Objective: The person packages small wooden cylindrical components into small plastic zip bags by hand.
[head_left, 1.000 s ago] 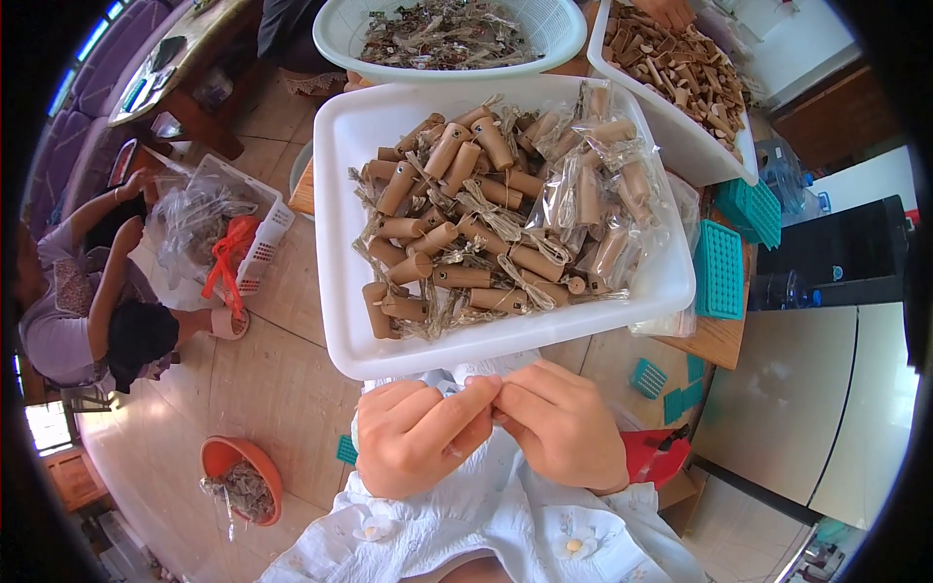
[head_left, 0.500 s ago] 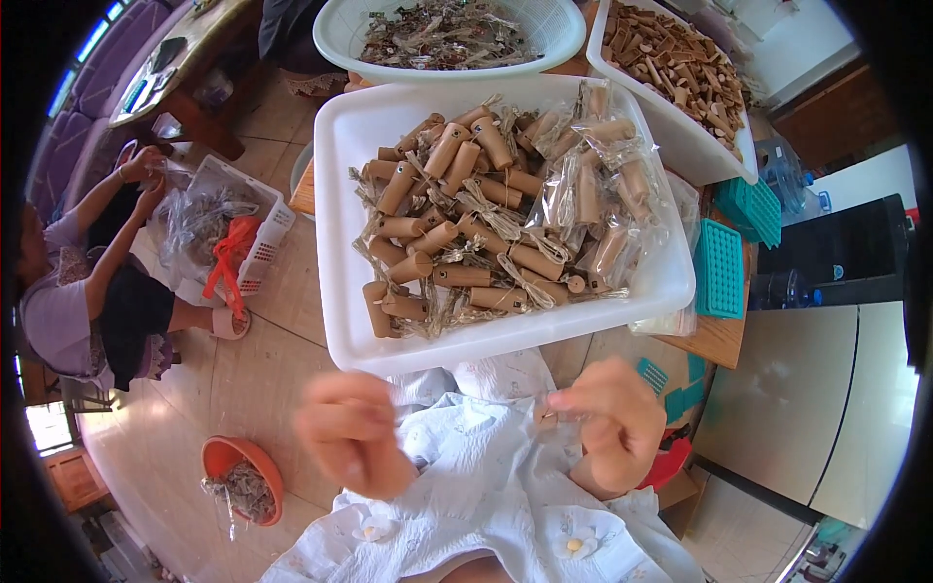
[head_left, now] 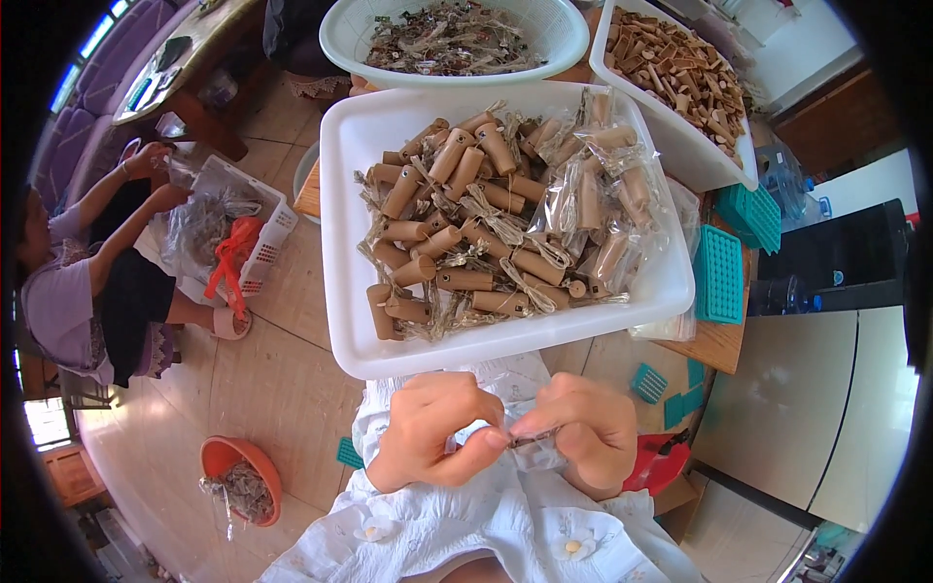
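Over my lap, my left hand (head_left: 437, 430) and my right hand (head_left: 586, 430) come together with the fingers closed. Their fingertips pinch a small clear plastic bag (head_left: 540, 454) with a thin brownish strip along its upper edge; what the strip is cannot be made out. Just beyond my hands lies a white tray (head_left: 355, 335), heaped with brown wooden tubes (head_left: 465, 279) with bundles of pale cord (head_left: 501, 216). At the tray's right side, several tubes are in clear plastic bags (head_left: 588, 199).
Behind the tray stand a pale basin (head_left: 335, 44) of small packets and a white bin (head_left: 671, 146) of wooden pieces. Teal racks (head_left: 719, 272) sit at the right. At the left, a seated person (head_left: 78, 253) works beside a white basket (head_left: 277, 228); an orange bowl (head_left: 275, 486) is on the floor.
My hands were apart and blurred; the left has moved right and the two now meet at the fingertips. The seated person's hands have shifted slightly.
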